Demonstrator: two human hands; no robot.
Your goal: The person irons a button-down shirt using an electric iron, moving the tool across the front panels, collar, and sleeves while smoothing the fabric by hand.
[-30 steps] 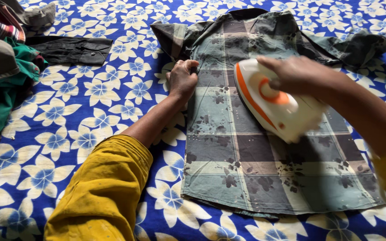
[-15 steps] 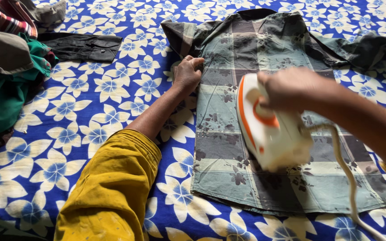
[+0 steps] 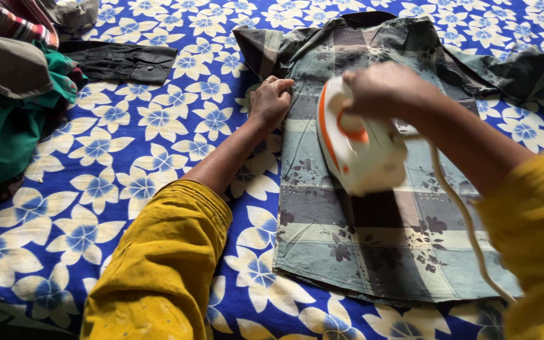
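While the left hand (image 3: 271, 101) pins the soft, limp shirt (image 3: 373, 208) flat, the right hand (image 3: 382, 88) grips the iron's (image 3: 357, 148) handle, likely weighty.

Mustard-yellow sleeves (image 3: 158, 264) — loose, pushed up

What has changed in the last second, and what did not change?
The right hand has slid the white and orange iron along the checked shirt, from the right side toward its middle, and the cord now trails over the cloth. The left hand stays pressed on the shirt's left edge. The shirt lies flat on the blue flowered sheet; the clothes pile is untouched.
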